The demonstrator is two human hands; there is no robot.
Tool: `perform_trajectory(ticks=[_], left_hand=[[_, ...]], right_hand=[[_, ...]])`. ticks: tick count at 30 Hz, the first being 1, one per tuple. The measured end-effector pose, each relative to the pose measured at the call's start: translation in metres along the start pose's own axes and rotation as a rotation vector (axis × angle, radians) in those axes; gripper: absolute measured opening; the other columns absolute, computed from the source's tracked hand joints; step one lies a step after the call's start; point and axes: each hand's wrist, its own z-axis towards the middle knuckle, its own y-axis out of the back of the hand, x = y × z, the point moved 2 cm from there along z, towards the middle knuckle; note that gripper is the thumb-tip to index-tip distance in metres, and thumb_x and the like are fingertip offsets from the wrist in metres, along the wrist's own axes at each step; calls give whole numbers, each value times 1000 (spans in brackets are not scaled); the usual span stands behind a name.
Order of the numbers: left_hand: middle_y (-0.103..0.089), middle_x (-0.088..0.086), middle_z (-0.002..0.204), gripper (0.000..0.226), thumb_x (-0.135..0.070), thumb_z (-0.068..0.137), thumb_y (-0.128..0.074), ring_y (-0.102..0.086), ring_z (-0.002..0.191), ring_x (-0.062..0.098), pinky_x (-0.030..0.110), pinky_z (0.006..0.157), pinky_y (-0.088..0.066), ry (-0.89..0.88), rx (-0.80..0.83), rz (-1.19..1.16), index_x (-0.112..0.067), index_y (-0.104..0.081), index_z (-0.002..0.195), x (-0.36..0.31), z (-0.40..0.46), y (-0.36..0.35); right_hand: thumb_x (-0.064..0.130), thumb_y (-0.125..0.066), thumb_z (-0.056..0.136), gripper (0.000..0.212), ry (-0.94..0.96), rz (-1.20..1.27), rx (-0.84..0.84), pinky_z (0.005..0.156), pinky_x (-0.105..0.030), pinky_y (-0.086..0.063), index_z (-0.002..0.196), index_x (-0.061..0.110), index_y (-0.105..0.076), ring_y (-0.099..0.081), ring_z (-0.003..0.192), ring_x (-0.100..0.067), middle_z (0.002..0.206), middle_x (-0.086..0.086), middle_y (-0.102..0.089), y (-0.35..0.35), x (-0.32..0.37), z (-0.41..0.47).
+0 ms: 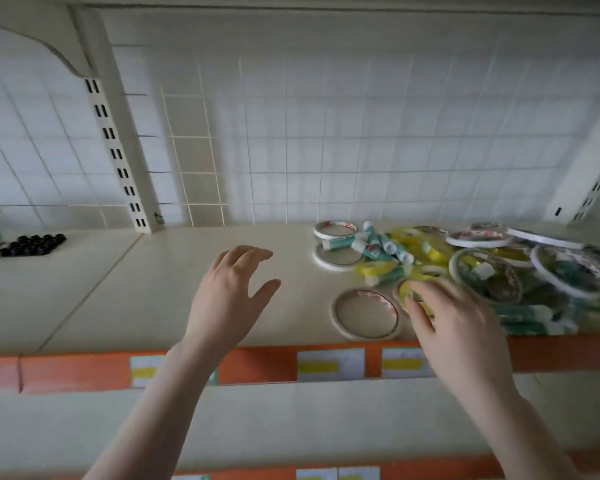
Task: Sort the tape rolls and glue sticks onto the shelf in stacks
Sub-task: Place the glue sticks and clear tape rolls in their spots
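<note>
Tape rolls (364, 315) and glue sticks (378, 245) lay jumbled, unstacked, at the shelf's (153, 289) right, sorting barely begun, my left hand (227, 292) open and empty, my right hand's (461, 327) fingers touching a yellow roll (409, 289).

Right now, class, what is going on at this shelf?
A person is reaching over a shelf. The right hand touches a yellow tape roll at the edge of a mixed pile of tape rolls and glue sticks. The left hand hovers open, holding nothing. No stacks show yet.
</note>
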Motion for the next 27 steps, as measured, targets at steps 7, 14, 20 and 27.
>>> perform_trajectory(ticks=[7, 14, 20, 27], left_hand=[[-60, -7, 115, 29, -24, 81, -71, -52, 104, 12, 20, 85, -38, -29, 82, -28, -21, -66, 110, -66, -5, -44], [-67, -6, 112, 43, -3, 74, -46, -53, 109, 10, 28, 90, -47, -153, 256, -14, -21, -71, 104, -70, -13, -55], [-60, -11, 125, 35, -25, 79, -49, -46, 122, 11, 13, 94, -30, -104, 460, 22, -24, -71, 107, -73, -12, -54], [-53, -20, 130, 30, -25, 81, -58, -44, 120, 1, 15, 95, -33, -138, 510, 71, -35, -68, 107, -68, -2, -48]], right_hand=[[8, -70, 77, 14, 31, 67, 42, 60, -36, -53, 91, 5, -70, -63, 71, -29, 85, -9, -68, 11, -66, 0], [6, -71, 75, 14, 117, 159, 34, 67, -33, -53, 89, 3, -71, -65, 75, -27, 84, -8, -68, 7, -71, -2], [6, -72, 73, 21, 155, 178, 52, 69, -35, -55, 94, 3, -71, -65, 78, -27, 88, -8, -68, 2, -72, 0], [22, -69, 76, 28, 199, 171, 166, 81, -36, -52, 101, 9, -70, -65, 95, -27, 109, -10, -65, -7, -69, 8]])
